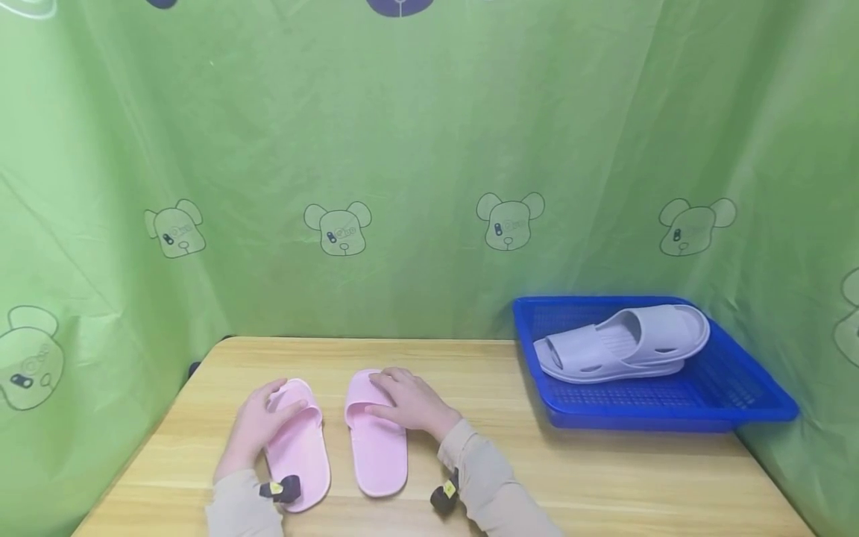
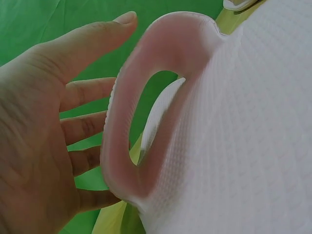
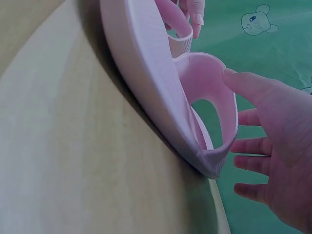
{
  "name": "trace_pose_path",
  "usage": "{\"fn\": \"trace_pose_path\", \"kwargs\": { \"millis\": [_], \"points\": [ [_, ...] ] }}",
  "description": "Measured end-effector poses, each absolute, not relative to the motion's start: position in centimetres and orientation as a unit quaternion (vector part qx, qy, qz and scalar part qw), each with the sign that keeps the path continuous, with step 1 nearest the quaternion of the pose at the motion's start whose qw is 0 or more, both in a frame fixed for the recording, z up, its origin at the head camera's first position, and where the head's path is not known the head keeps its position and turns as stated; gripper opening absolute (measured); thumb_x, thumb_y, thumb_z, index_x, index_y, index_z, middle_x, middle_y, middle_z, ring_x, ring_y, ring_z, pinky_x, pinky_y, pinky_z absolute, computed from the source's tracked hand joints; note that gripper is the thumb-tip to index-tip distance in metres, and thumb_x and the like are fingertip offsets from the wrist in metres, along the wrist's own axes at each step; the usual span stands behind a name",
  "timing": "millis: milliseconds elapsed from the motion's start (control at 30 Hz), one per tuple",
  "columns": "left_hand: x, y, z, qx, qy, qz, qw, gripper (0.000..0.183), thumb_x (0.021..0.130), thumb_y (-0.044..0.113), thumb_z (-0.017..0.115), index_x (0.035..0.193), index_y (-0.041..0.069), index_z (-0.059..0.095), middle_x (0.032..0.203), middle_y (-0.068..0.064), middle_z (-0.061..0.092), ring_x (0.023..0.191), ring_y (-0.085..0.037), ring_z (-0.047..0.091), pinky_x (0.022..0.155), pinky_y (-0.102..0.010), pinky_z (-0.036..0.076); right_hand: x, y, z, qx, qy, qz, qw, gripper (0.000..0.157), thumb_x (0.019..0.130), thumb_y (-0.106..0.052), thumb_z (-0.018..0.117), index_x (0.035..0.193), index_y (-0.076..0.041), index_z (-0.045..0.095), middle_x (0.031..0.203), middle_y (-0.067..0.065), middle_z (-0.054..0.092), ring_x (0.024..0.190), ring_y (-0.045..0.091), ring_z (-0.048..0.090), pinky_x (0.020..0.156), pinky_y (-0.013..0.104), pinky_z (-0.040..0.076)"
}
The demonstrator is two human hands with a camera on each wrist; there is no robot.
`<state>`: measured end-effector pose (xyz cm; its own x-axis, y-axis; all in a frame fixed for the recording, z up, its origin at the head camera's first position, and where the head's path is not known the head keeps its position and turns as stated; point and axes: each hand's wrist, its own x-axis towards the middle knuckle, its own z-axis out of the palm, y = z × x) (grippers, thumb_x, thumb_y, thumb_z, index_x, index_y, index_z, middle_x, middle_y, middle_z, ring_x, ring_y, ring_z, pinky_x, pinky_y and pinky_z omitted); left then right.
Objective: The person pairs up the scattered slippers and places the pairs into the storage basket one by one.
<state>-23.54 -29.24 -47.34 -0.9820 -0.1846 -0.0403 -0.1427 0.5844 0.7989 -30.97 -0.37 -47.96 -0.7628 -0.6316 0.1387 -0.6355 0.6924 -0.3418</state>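
Two pink slippers lie side by side on the wooden table, toes away from me. My left hand [image 1: 253,426] is at the strap of the left pink slipper [image 1: 307,459], thumb across its upper side. In the left wrist view the fingers look fairly straight and spread beside the strap [image 2: 117,141]. Over the right pink slipper [image 1: 380,462] is my right hand [image 1: 414,403]. Its thumb touches the strap [image 3: 204,73] in the right wrist view, with the other fingers extended alongside. Neither slipper is lifted in the head view.
At the back right of the table [image 1: 483,462] stands a blue plastic basket [image 1: 671,419]. Inside it are two grey-lavender slippers, the upper one [image 1: 671,332] resting on the lower one [image 1: 570,354]. A green curtain [image 1: 429,134] with bear drawings hangs behind and at both sides.
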Motion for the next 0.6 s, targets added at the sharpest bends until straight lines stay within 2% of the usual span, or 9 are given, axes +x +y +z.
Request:
{"fn": "trace_pose_path", "kwargs": {
  "millis": [300, 600],
  "points": [
    [-23.97, -29.21, -47.83, 0.091, -0.886, -0.454, 0.02, 0.093, 0.075, 0.051, 0.078, 0.149, 0.011, 0.037, 0.153, -0.024, 0.035, 0.14, -0.044, 0.035, 0.114, -0.062, 0.03, -31.17, -0.67, -48.27, 0.344, -0.918, 0.199, 0.004, 0.071, 0.092, -0.064, 0.049, 0.147, -0.019, 0.044, 0.148, 0.011, 0.048, 0.137, 0.028, 0.045, 0.115, 0.049, 0.036],
    [-24.08, -29.23, -48.16, 0.084, -0.89, -0.447, 0.021, 0.092, 0.076, 0.047, 0.079, 0.149, 0.008, 0.037, 0.152, -0.025, 0.037, 0.138, -0.045, 0.038, 0.112, -0.061, 0.033, -31.09, -0.76, -48.4, 0.347, -0.917, 0.198, 0.008, 0.071, 0.093, -0.063, 0.048, 0.146, -0.018, 0.044, 0.146, 0.011, 0.05, 0.135, 0.027, 0.047, 0.113, 0.048, 0.039]
  ]
}}
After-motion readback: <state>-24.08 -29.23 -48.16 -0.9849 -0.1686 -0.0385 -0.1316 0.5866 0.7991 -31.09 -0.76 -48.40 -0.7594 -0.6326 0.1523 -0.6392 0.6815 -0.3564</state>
